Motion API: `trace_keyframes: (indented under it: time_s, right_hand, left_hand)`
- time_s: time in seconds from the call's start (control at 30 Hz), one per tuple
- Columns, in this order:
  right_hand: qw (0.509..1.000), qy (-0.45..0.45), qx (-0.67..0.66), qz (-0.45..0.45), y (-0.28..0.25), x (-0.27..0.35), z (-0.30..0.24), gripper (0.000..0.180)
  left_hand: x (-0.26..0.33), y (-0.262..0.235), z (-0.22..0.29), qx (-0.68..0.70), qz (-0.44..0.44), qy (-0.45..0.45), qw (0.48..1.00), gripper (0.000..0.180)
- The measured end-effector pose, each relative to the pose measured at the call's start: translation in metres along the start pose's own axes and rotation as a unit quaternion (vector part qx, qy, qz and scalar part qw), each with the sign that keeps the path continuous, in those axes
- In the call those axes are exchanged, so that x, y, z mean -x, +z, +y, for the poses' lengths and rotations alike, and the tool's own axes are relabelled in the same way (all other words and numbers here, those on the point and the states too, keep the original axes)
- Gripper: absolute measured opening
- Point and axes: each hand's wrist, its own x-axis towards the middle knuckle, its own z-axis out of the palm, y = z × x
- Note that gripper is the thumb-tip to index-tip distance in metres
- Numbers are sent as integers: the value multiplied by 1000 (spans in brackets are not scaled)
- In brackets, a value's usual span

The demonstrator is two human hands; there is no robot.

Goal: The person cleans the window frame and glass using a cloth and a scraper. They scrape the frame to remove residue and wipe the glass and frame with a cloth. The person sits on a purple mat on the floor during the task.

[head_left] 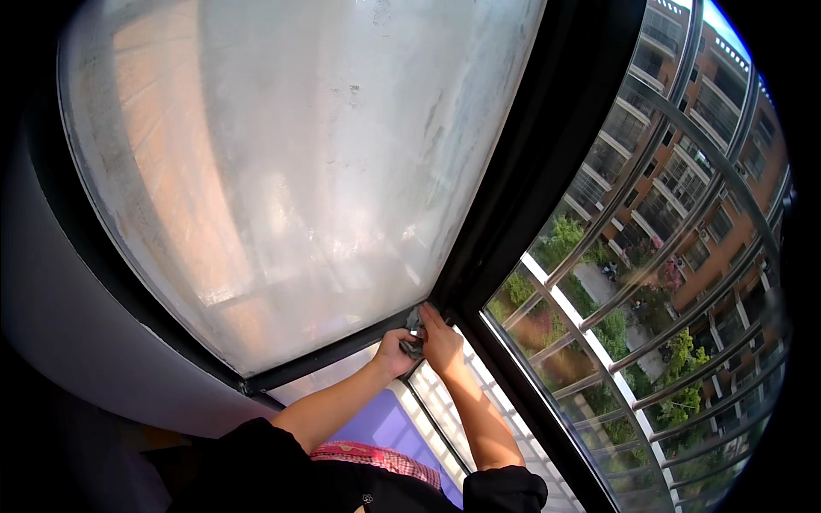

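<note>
Both my hands meet at the lower corner where the frosted pane (291, 171) and the black window frame (547, 137) come together. My left hand (394, 352) is closed around part of a crumpled grey-green cloth (413, 349). Beside it, my right hand (441, 344) has its fingers pressed together over the cloth, the tips against the dark frame in the corner. A small bright spot shows between the hands; what it is, I cannot make out. White streaks and smudges cover the frosted pane.
To the right, a clear window (547, 342) looks onto metal security bars (616, 363), with greenery and a brick apartment building (727, 214) beyond. Below my hands are a sunlit pale sill (445, 393) and a purple surface (402, 419). A pale curved wall (103, 308) stands left.
</note>
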Motion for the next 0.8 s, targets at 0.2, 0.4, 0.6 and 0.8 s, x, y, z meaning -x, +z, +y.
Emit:
trace_keyframes:
  time_s: [0.2,0.4,0.6,0.8]
  right_hand:
    - [999,23,15,16,3,0,-9,41]
    - [999,-30,18,4,-15,-2,-13,39]
    - [993,44,-15,107,-21,1,-13,32]
    - [987,91,-114,65,-39,4,14,22]
  left_hand:
    - [-4,-2,-1,-13,21,7,1000,26]
    - [-7,-9,-2,22,8,18,1000,25]
    - [-6,-2,-2,22,-23,21,999,33]
    - [1,25,-10,19,-27,44,998,33]
